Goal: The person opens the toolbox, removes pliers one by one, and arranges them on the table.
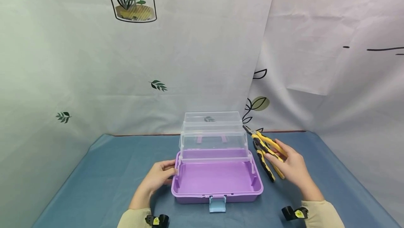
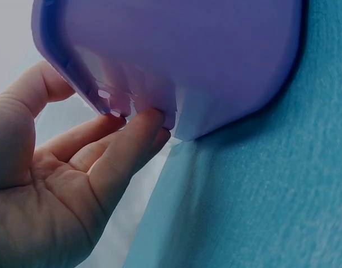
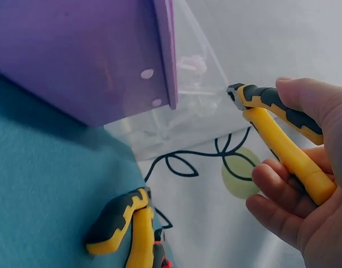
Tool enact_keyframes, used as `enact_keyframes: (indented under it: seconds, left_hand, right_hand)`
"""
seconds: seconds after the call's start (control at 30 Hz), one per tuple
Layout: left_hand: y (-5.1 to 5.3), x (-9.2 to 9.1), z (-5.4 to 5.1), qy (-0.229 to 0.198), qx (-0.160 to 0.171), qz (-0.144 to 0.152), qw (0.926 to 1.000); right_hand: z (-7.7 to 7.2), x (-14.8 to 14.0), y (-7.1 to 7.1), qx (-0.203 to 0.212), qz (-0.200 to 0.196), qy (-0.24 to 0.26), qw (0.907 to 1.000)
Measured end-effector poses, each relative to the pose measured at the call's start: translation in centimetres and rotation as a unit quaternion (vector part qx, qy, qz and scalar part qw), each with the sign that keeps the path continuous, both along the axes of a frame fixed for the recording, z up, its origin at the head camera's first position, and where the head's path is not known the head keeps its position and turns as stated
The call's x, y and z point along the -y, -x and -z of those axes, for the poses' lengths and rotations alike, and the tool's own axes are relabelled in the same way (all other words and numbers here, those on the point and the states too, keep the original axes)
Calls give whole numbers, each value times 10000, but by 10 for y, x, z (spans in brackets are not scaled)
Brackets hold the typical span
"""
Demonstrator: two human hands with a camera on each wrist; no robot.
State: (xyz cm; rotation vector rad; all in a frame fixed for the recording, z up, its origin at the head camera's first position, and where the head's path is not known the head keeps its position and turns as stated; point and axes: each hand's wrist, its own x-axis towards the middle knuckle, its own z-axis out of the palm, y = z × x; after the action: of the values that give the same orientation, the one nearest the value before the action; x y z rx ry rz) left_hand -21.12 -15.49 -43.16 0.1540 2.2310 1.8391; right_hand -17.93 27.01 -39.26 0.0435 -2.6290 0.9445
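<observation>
A purple plastic box (image 1: 217,179) stands on the blue cloth with its clear lid (image 1: 214,140) raised at the back. My left hand (image 1: 157,176) grips the box's left side, thumb by the rim and fingers against the outer wall, as the left wrist view shows. To the right of the box, my right hand (image 1: 293,167) holds needle-nose pliers (image 3: 282,146) by their yellow-and-black handles, the jaws pointing up and away to the left. Beneath them, a second pair of yellow-and-black pliers (image 1: 265,165) lies on the cloth beside the box.
A light-blue latch (image 1: 217,204) hangs from the box's front edge. Something red and black (image 3: 164,261) shows partly behind the lying pliers in the right wrist view; its kind is unclear. A pale printed curtain (image 1: 205,63) rises behind the blue-covered table (image 1: 126,161).
</observation>
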Motion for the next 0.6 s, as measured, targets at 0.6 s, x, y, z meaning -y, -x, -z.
enact_keyframes:
  seconds: [0.6]
  left_hand:
    - [-2, -1, -1, -20, -45, -2, 10000]
  right_hand:
    - [7, -21, -1, -64, 273, -44, 9996]
